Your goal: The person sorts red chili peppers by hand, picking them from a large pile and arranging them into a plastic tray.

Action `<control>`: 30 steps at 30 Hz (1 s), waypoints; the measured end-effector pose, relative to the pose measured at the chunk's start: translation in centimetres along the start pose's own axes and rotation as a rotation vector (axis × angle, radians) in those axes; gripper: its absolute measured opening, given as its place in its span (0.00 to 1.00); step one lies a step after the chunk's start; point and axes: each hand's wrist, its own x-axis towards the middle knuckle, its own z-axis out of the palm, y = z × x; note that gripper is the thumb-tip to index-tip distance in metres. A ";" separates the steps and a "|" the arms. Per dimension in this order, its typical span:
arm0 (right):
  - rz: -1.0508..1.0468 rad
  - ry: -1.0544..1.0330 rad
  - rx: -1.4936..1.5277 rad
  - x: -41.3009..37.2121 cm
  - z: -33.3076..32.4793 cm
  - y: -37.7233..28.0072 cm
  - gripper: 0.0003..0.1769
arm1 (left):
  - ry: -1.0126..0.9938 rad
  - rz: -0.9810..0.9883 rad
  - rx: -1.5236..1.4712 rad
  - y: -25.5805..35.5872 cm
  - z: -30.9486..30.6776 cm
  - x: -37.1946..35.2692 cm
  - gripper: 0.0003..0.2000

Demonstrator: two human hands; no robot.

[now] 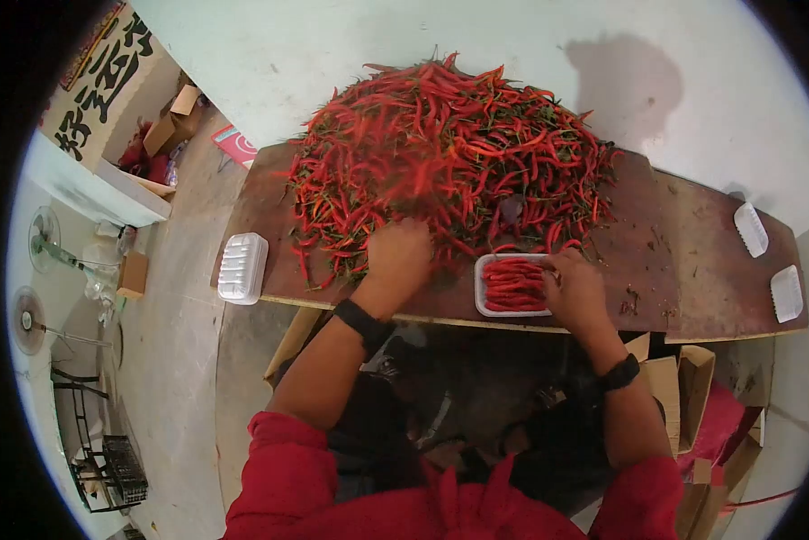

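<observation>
A large heap of red chili peppers [512, 144] with green stems covers the back of the brown table. At the heap's front edge is my left hand [400, 259]; its fingers point away from me and are hidden, and the peppers just beyond it are smeared by motion. A white plastic tray [515, 313] near the table's front edge holds a neat row of red chili peppers [515, 283]. Around the tray's right end, my right hand [577, 288] is closed, its thumb and forefinger against the rim and the nearest peppers.
A stack of white trays [242, 268] stands at the table's left end. Two single white trays [751, 229] [787, 294] lie at the right end. Bits of stem litter the brown tabletop [634, 256]. Open cardboard boxes [692, 396] stand below on the right. Fans [31, 319] are at left.
</observation>
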 end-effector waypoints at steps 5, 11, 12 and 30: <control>0.001 -0.003 -0.037 -0.2 -0.4 -1.0 0.10 | -0.170 -0.059 -0.017 0.0 -1.6 -0.4 0.10; -0.051 0.037 -0.094 -1.0 0.2 -2.1 0.08 | -0.185 -0.101 -0.090 -0.8 0.3 -1.1 0.10; -0.058 0.036 -0.063 -1.0 0.2 -2.1 0.09 | -0.155 -0.091 -0.089 -0.7 0.3 -1.2 0.10; 0.269 -0.373 0.859 -1.3 2.5 -5.4 0.11 | -0.312 0.023 -0.837 5.0 -4.4 -5.5 0.10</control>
